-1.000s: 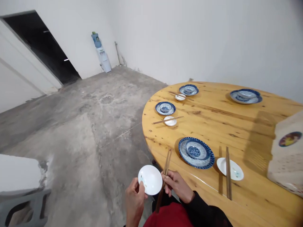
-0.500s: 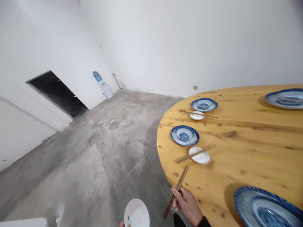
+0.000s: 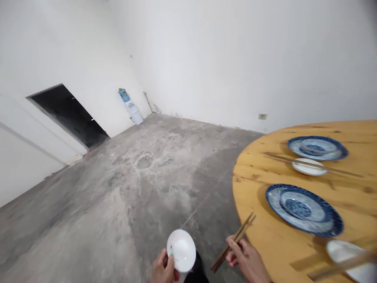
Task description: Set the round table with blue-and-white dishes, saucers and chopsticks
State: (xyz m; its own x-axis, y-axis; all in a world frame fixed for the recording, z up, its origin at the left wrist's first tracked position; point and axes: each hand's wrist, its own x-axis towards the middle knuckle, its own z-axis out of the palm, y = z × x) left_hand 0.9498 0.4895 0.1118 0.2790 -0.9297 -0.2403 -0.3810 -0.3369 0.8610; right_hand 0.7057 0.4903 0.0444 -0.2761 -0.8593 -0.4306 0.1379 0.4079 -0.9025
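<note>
My left hand (image 3: pixel 164 267) grips the rim of a small white dish (image 3: pixel 183 251) low in the middle of the view, above the floor. Pinched in my right hand (image 3: pixel 246 257) is a pair of brown wooden chopsticks (image 3: pixel 246 226), slanting up to the right beside the table edge. Nearest to that hand on the wooden table (image 3: pixel 250 188) is a blue-and-white plate (image 3: pixel 335 224) with a bowl (image 3: pixel 297 208) on it. At the lower right, a white saucer (image 3: pixel 341 249) with chopsticks across it is blurred and cut off by the frame edge.
Farther along the table stand another blue-rimmed plate (image 3: pixel 338 153) and a white saucer (image 3: pixel 309 169) with chopsticks (image 3: pixel 282 158) laid over it. Grey concrete floor (image 3: pixel 103 216) spreads to the left. Beyond it are a water dispenser (image 3: pixel 134 112) and a dark doorway (image 3: pixel 67 114).
The table and its dishes appear larger and farther right as the view moves closer. My left hand and its white dish have come further into the frame. The right hand still holds the chopsticks.
</note>
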